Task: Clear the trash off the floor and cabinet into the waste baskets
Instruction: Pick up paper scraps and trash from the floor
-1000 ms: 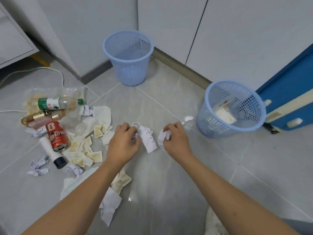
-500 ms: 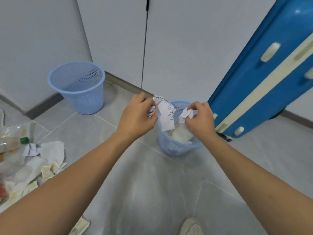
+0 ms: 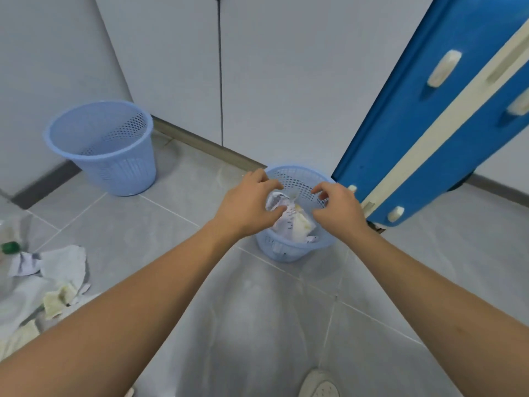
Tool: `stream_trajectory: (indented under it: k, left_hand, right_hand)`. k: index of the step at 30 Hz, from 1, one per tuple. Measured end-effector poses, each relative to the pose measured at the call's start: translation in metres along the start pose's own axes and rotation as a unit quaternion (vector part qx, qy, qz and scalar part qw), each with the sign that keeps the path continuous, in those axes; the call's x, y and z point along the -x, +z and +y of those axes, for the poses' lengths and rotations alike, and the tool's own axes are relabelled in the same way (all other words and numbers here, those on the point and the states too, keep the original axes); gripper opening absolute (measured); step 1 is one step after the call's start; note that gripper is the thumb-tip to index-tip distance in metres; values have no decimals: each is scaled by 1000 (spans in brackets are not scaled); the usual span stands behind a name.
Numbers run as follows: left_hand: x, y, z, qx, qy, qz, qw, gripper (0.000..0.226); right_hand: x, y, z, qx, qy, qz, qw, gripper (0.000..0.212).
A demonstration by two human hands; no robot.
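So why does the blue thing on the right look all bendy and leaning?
Head view: the wide-angle lens curves things near the edges, so the blue board slants and bows; the middle, with the hands over the basket, stays sharp, and the floor shows soft, pale glare.

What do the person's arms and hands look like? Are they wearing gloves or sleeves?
No gloves and no sleeves show. The left hand and the right hand are bare, and both forearms are bare right to the picture's edge. No watch, ring or bracelet shows on the wrists or fingers. The arms look long and stretched because the camera is wide-angle.
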State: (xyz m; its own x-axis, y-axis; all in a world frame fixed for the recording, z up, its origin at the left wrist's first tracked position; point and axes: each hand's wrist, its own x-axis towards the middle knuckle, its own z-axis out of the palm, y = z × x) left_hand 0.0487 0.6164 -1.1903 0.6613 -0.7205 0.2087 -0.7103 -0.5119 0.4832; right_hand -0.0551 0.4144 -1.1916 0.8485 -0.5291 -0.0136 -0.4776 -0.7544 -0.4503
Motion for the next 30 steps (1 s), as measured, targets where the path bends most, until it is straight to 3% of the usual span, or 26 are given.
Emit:
stream_trajectory:
  k: [7, 16, 21, 26, 30]
  left_hand:
    - [131, -47, -52, 8, -119, 72, 990, 28]
    - [287, -76, -166, -9, -290, 77, 954, 27]
    - [342, -73, -223, -11, -391, 65, 918, 32]
    - [368, -58, -275, -15, -425, 47, 904, 42]
    - [361, -40, -293, 8, -373, -5, 928, 49]
  right_hand:
    - [48, 57, -116, -75, -106, -4, 992, 26]
    - [126, 188, -256, -49, -231, -155, 959, 23]
    - [147, 252, -283, -12, -248, -229, 941, 24]
    - [149, 312, -294, 47, -259, -262, 929, 35]
    - [139, 345, -286, 85, -256, -267, 925, 48]
